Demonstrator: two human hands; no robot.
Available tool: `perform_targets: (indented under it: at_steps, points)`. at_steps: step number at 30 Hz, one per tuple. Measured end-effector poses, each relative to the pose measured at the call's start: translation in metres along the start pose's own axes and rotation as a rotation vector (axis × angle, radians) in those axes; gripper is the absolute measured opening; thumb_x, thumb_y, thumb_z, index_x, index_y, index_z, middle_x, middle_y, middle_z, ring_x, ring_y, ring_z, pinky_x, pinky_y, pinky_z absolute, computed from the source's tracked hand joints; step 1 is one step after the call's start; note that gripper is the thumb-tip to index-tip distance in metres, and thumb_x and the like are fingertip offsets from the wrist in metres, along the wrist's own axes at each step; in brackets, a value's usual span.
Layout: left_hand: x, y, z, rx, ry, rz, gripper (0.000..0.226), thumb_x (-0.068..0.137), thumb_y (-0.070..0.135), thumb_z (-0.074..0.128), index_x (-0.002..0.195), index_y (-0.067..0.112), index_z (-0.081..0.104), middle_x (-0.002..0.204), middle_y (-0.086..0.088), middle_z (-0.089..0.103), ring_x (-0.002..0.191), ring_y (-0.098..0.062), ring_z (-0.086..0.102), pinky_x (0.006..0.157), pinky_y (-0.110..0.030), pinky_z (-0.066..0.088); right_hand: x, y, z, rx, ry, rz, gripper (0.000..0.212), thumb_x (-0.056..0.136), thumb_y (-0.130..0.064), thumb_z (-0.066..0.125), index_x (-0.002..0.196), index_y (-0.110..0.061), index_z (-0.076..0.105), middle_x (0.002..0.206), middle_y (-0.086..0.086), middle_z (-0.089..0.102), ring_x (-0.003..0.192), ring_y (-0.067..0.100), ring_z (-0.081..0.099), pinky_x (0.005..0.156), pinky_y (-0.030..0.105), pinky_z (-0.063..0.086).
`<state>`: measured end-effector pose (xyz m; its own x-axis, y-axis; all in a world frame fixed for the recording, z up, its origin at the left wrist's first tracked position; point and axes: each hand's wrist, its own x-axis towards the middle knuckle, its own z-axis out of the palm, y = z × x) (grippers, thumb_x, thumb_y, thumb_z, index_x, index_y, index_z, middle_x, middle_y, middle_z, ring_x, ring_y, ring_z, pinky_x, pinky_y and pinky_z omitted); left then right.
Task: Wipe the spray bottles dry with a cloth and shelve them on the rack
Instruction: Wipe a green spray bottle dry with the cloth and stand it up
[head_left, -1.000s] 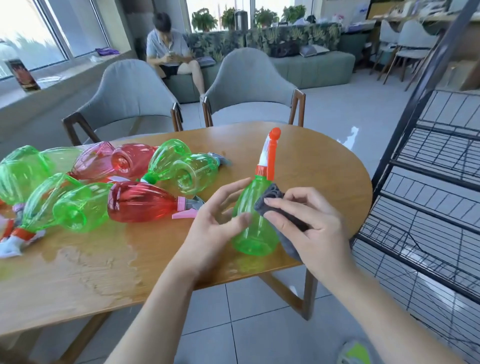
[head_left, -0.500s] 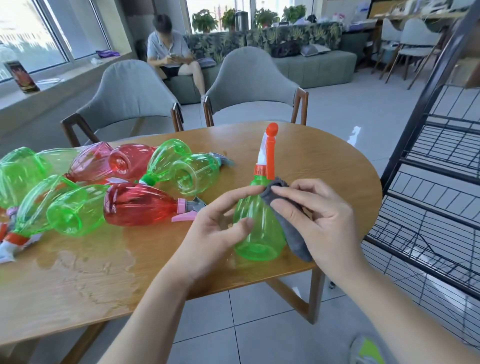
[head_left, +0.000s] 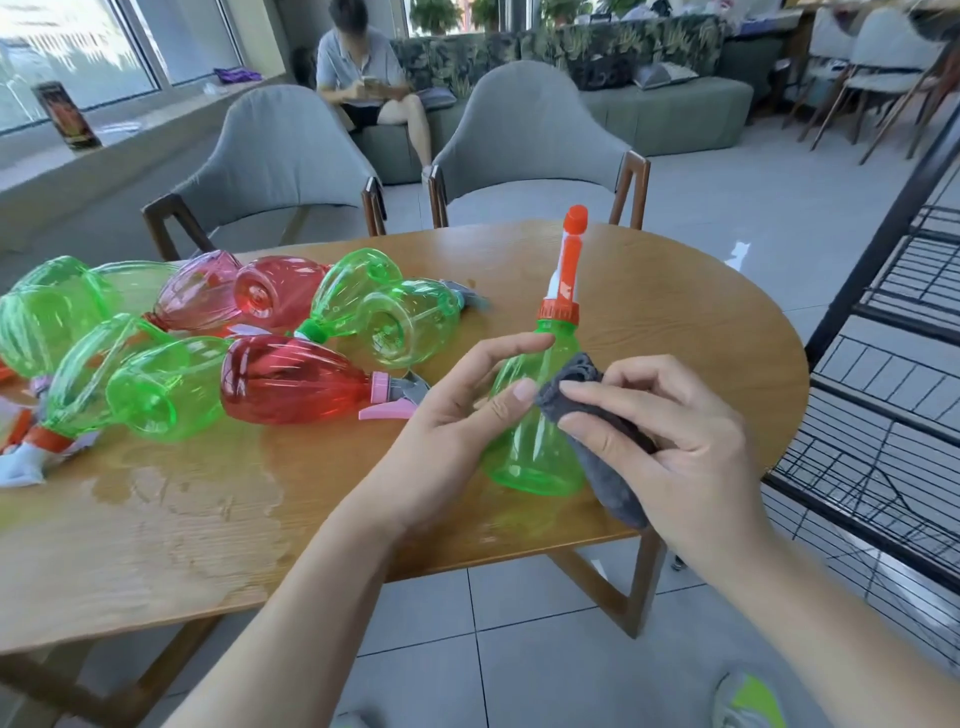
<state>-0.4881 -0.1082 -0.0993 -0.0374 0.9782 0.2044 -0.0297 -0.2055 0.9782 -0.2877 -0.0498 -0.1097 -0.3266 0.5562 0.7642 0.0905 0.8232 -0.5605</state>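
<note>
Over the table (head_left: 675, 312), left hand (head_left: 447, 431) grips green bottle (head_left: 530, 441); right hand (head_left: 675, 441) pinches grey cloth (head_left: 597, 441)

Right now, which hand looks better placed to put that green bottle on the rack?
Probably the left hand: it already holds the green spray bottle. The right hand, though nearer the black wire rack, is busy gripping the grey cloth.

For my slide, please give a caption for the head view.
Left hand holds a green bottle while right hand wipes it with a cloth.
</note>
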Motion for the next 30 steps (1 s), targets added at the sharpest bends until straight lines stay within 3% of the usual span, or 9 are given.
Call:
perform_targets:
  at_steps: [9, 11, 13, 15, 20, 22, 26, 27, 30]
  points:
    - [0.004, -0.001, 0.000, 0.076, 0.037, -0.009, 0.050, 0.095, 0.052, 0.070, 0.143, 0.040, 0.058, 0.142, -0.006, 0.058, 0.147, -0.048, 0.041, 0.119, -0.072, 0.032, -0.010, 0.002, 0.004, -0.165, -0.137, -0.333, 0.017, 0.092, -0.012, 0.082, 0.108, -0.006, 0.082, 0.092, 0.008, 0.065, 0.080, 0.020, 0.059, 0.079, 0.021, 0.048]
    - [0.005, -0.001, 0.000, 0.060, 0.048, -0.012, 0.043, 0.098, 0.045, 0.069, 0.140, 0.039, 0.061, 0.134, -0.003, 0.061, 0.144, -0.041, 0.048, 0.120, -0.064, 0.036, -0.011, 0.003, 0.003, -0.186, -0.142, -0.383, 0.019, 0.091, -0.010, 0.083, 0.109, -0.005, 0.081, 0.092, 0.009, 0.066, 0.081, 0.022, 0.060, 0.079, 0.025, 0.051]
    - [0.004, 0.000, 0.001, -0.008, 0.061, -0.030, 0.038, 0.099, 0.035, 0.064, 0.137, 0.037, 0.064, 0.118, -0.002, 0.068, 0.123, -0.031, 0.064, 0.109, -0.051, 0.048, -0.013, 0.005, 0.002, -0.200, -0.131, -0.401, 0.021, 0.090, -0.009, 0.084, 0.110, -0.005, 0.081, 0.092, 0.009, 0.067, 0.081, 0.023, 0.062, 0.077, 0.027, 0.052]
    - [0.002, 0.002, 0.001, -0.049, 0.055, -0.046, 0.037, 0.100, 0.031, 0.061, 0.137, 0.036, 0.064, 0.110, -0.003, 0.071, 0.110, -0.027, 0.068, 0.098, -0.045, 0.052, -0.015, 0.008, 0.002, -0.187, -0.103, -0.373, 0.022, 0.089, -0.009, 0.085, 0.111, -0.006, 0.081, 0.093, 0.009, 0.067, 0.080, 0.023, 0.062, 0.075, 0.028, 0.053]
    - [-0.002, 0.004, 0.000, -0.077, -0.026, -0.043, 0.042, 0.105, 0.025, 0.056, 0.147, 0.025, 0.056, 0.124, -0.011, 0.070, 0.116, -0.030, 0.069, 0.093, -0.037, 0.056, -0.014, 0.004, 0.012, -0.079, -0.054, -0.218, 0.021, 0.089, -0.011, 0.083, 0.111, -0.009, 0.081, 0.096, 0.006, 0.062, 0.077, 0.020, 0.059, 0.075, 0.023, 0.048]
    - [-0.005, 0.003, -0.003, -0.055, -0.063, -0.029, 0.044, 0.104, 0.023, 0.056, 0.148, 0.021, 0.053, 0.135, -0.012, 0.067, 0.127, -0.033, 0.065, 0.101, -0.044, 0.054, -0.008, 0.002, 0.012, -0.079, -0.012, -0.177, 0.021, 0.090, -0.012, 0.082, 0.110, -0.009, 0.081, 0.096, 0.006, 0.063, 0.079, 0.018, 0.060, 0.076, 0.021, 0.048]
    - [-0.005, 0.003, -0.011, 0.093, -0.109, 0.004, 0.042, 0.106, 0.027, 0.061, 0.148, 0.023, 0.055, 0.154, -0.008, 0.057, 0.149, -0.032, 0.047, 0.121, -0.061, 0.037, 0.010, 0.000, 0.005, -0.050, 0.074, -0.045, 0.024, 0.091, -0.020, 0.078, 0.114, -0.012, 0.079, 0.099, 0.002, 0.065, 0.089, 0.009, 0.062, 0.081, 0.020, 0.049]
    - [-0.005, 0.003, -0.012, 0.130, -0.114, 0.017, 0.041, 0.106, 0.027, 0.061, 0.147, 0.024, 0.057, 0.155, -0.005, 0.056, 0.152, -0.027, 0.043, 0.122, -0.056, 0.037, 0.013, 0.000, 0.004, -0.043, 0.083, -0.003, 0.026, 0.092, -0.023, 0.076, 0.116, -0.014, 0.078, 0.101, 0.000, 0.065, 0.093, 0.008, 0.062, 0.083, 0.019, 0.049]
    - [-0.007, 0.007, -0.013, 0.158, -0.104, 0.040, 0.041, 0.104, 0.028, 0.060, 0.145, 0.031, 0.058, 0.152, 0.012, 0.059, 0.150, 0.001, 0.039, 0.114, -0.023, 0.043, 0.016, 0.002, 0.005, 0.000, 0.097, 0.087, 0.026, 0.095, -0.029, 0.074, 0.120, -0.020, 0.075, 0.106, -0.006, 0.066, 0.101, 0.009, 0.064, 0.086, 0.021, 0.052]
